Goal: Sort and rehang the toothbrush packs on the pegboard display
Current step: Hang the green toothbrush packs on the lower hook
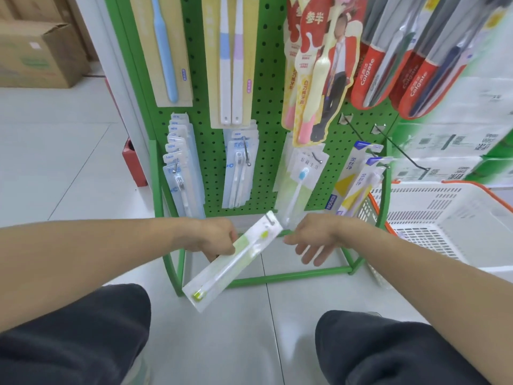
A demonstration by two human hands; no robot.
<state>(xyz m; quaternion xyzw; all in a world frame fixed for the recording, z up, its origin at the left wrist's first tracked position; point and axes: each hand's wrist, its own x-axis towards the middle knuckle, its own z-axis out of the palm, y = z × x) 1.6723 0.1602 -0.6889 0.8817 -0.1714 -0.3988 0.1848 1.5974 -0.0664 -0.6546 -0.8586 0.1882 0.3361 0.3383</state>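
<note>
My left hand (215, 237) grips a clear pack holding a green toothbrush (236, 259), tilted with its hang hole up and to the right. My right hand (312, 240) hovers just right of the pack's top, fingers spread and holding nothing. Behind both stands the green pegboard (266, 112). Its bottom row holds a stack of clear packs (181, 168) at the left, a second stack (238, 168), a blue-brush pack (301, 173) and yellow-and-blue packs (355, 179). A bare hook (399, 148) juts out at the right.
A white basket with an orange rim (444, 215) sits on the floor to the right of the stand. Cardboard boxes (41, 54) stand at the back left. The stand's green base frame (291, 275) lies under my hands. My knees fill the bottom of the view.
</note>
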